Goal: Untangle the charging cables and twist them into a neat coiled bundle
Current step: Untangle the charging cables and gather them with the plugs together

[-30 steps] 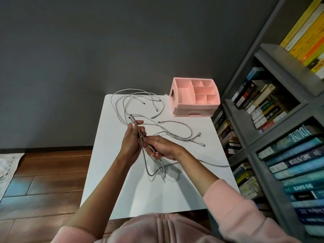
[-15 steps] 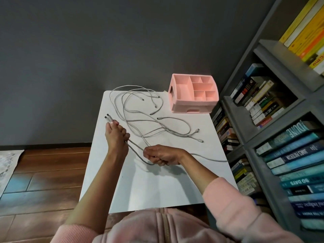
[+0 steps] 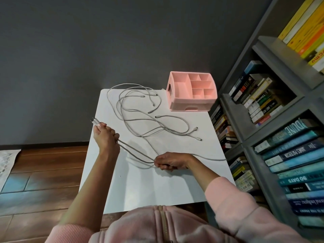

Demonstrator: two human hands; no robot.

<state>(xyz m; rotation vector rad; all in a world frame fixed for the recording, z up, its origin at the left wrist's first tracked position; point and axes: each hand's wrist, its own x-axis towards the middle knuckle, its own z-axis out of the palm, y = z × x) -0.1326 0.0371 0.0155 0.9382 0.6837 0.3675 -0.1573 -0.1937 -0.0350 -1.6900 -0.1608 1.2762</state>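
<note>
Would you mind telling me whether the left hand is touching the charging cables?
Touching. The head view shows the left hand gripping the charging cables, plugs protruding past its grip.

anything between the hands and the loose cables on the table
Nothing visible. The left hand and right hand each grip strands stretched between them; the loose cables lie on the white table just beyond. The pink organizer sits at the far right corner, apart from them.

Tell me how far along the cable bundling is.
Done: nothing is coiled yet. In hand: the left hand grips plug ends, the right hand pinches the strands stretched between them. Left: the loose tangle on the table needs separating and twisting into a bundle.
</note>
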